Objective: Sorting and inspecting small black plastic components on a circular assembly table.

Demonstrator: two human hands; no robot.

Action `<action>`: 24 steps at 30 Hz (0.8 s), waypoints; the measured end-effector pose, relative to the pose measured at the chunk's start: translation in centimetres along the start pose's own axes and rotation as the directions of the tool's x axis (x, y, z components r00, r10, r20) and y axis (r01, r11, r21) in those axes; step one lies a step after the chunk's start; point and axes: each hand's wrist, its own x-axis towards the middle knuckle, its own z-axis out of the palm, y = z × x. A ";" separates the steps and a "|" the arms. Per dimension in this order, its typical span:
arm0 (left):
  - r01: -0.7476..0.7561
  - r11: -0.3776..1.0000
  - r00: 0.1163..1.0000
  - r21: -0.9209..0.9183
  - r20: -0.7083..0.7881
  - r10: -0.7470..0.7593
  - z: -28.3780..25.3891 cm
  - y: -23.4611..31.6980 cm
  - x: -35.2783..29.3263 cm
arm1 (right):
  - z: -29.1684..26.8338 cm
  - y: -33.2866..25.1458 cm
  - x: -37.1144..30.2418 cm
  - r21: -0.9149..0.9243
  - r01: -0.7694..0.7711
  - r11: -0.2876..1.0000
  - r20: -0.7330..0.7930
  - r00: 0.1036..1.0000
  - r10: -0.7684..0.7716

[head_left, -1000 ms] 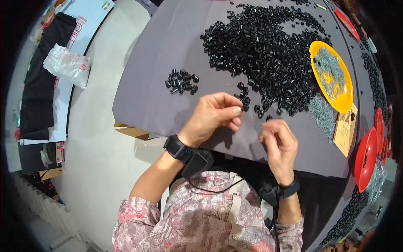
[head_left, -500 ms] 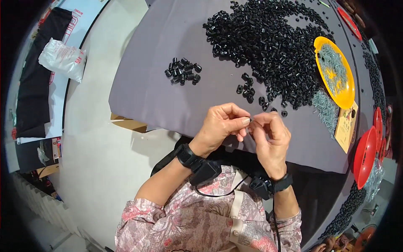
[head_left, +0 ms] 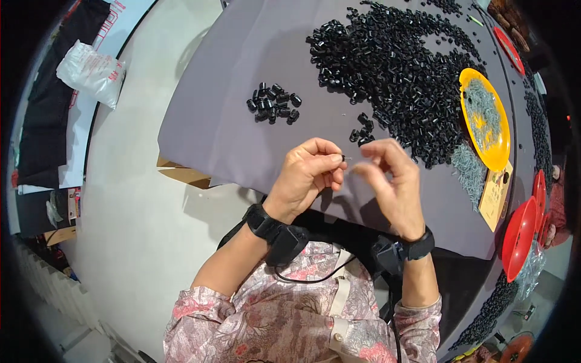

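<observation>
The grey desk (head_left: 218, 121) looks from here matt, like cloth; the black pieces (head_left: 387, 78) and the yellow plate (head_left: 496, 160) are glossy plastic.

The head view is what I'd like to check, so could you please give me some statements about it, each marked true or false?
1. The left hand pinches a small black part in its grip. True.
2. The yellow plate holds grey pieces. True.
3. The right hand rests on the yellow plate. False: it is beside the left hand, away from the plate.
4. The small black cluster lies right of the large black pile. False: it lies left.
5. Both wrists wear black straps. True.
</observation>
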 end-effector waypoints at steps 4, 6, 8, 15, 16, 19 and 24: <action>-0.022 1.000 1.000 -0.017 -0.009 0.022 -0.1 0.5 0.1 | 0.7 2.3 2.9 -0.451 0.301 0.840 -0.022 0.938 -0.347; -0.037 0.999 0.999 -0.016 -0.007 0.037 0.1 0.4 0.2 | 1.3 3.0 3.4 -0.522 0.298 0.799 0.033 0.944 -0.329; -0.019 1.000 0.999 -0.001 -0.029 0.019 0.2 0.4 0.0 | 1.7 3.2 3.9 -0.578 0.312 0.754 0.097 0.944 -0.317; -0.073 0.997 0.997 0.008 0.008 0.073 0.1 -0.2 0.1 | 1.0 2.8 4.0 -0.549 0.402 0.733 0.133 0.908 -0.398; -0.076 0.997 0.997 0.015 -0.015 0.077 0.1 -0.1 0.0 | 1.1 2.4 3.7 -0.545 0.409 0.732 0.137 0.905 -0.404; -0.069 0.997 0.997 0.029 -0.042 0.070 0.3 -0.3 0.1 | 0.8 1.3 1.5 0.122 -0.108 0.987 -0.085 0.989 0.119; -0.059 0.995 0.998 0.079 -0.013 0.060 0.3 -0.5 0.4 | 0.8 0.5 0.1 0.349 -0.186 0.919 -0.030 0.978 0.209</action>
